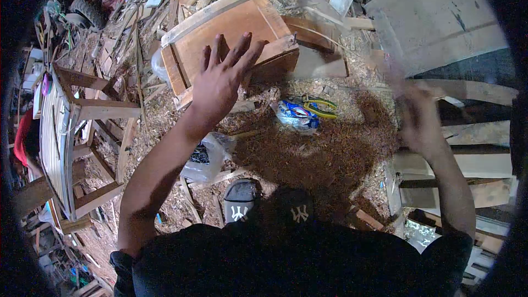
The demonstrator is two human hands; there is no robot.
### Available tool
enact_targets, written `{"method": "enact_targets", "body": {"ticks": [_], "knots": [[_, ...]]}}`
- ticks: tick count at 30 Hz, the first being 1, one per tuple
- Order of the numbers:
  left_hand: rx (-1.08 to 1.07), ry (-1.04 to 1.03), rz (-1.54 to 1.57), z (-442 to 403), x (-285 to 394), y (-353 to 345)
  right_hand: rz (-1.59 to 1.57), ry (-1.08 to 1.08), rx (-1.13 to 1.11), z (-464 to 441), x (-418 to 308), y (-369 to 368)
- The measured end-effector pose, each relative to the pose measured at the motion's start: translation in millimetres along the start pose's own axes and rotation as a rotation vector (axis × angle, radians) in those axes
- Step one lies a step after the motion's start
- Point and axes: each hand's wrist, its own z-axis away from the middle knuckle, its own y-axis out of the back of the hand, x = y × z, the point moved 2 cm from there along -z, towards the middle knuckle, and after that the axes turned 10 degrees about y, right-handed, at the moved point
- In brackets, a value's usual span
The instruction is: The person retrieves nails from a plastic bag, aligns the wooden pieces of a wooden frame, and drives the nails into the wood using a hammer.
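My left hand (220, 80) is spread over a wooden drawer-like box (223, 25), its fingers apart; whether the palm presses on the wood I cannot tell. The box has a reddish-brown panel framed by paler strips and lies tilted on the littered ground. My right hand (419, 113) is raised at the right, near some wooden slats, and motion smears its fingers, so anything held there cannot be made out. Between the hands, yellow-handled pliers (322, 109) rest beside a blue-and-white plastic packet (297, 115).
A clear plastic bag (206, 159) with dark small pieces sits before my feet. At the left stands a slatted wooden frame (63, 148). Large boards (434, 16) and curved slats (462, 165) fill the right side. Wood scraps and sawdust cover the ground.
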Motion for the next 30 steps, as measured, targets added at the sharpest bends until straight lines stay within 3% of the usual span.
{"method": "enact_targets", "body": {"ticks": [1,3,4,6,7,8,10,11,14,16,18,19,22,23,26,28,30], "knots": [[0.0,0.001,0.016,2,1,0,0.003,0.0,0.002,-3,-3,4],[-0.003,0.005,0.026,1,0,0,-0.348,-0.31,-0.224,-13,-8,11],[-0.015,0.006,0.035,0,0,2,-0.359,-0.313,-0.228,-14,-7,13],[-0.024,0.006,0.043,-2,0,2,-0.339,-0.265,0.113,-18,1,27],[-0.03,0.006,0.016,-3,-1,1,-0.496,-0.447,0.203,-23,-2,34],[-0.035,0.005,-0.011,-3,-1,1,-0.495,-0.448,0.201,-19,-1,27],[-0.034,0.007,-0.013,-2,-1,-1,-0.408,-0.253,0.392,-4,-2,9],[-0.03,0.008,-0.017,-3,-1,-1,-0.286,-0.17,-0.065,5,-1,4],[-0.024,-0.006,0.0,0,-2,-1,-0.55,-0.305,-0.168,-8,-2,0],[-0.022,-0.005,0.022,0,-3,-2,-0.415,-0.238,-0.183,-10,0,10],[0.006,-0.007,0.048,-3,-1,-2,-0.458,-0.368,0.129,-16,5,24],[0.0,-0.002,0.049,-3,-1,-2,-0.458,-0.37,0.129,-14,5,18],[-0.007,-0.004,0.056,-2,0,-1,-0.381,-0.187,0.303,-8,-4,-6],[-0.002,-0.005,0.063,-3,-1,0,-0.435,-0.175,-0.075,-7,-11,-3],[-0.016,0.012,0.057,-2,0,-1,-0.592,-0.306,-0.157,-16,-13,4],[-0.024,0.008,0.038,-3,1,-1,-0.56,-0.3,-0.115,-17,-8,8],[-0.02,0.009,0.019,-5,1,-1,-0.429,-0.331,0.148,-25,-5,23]]}}
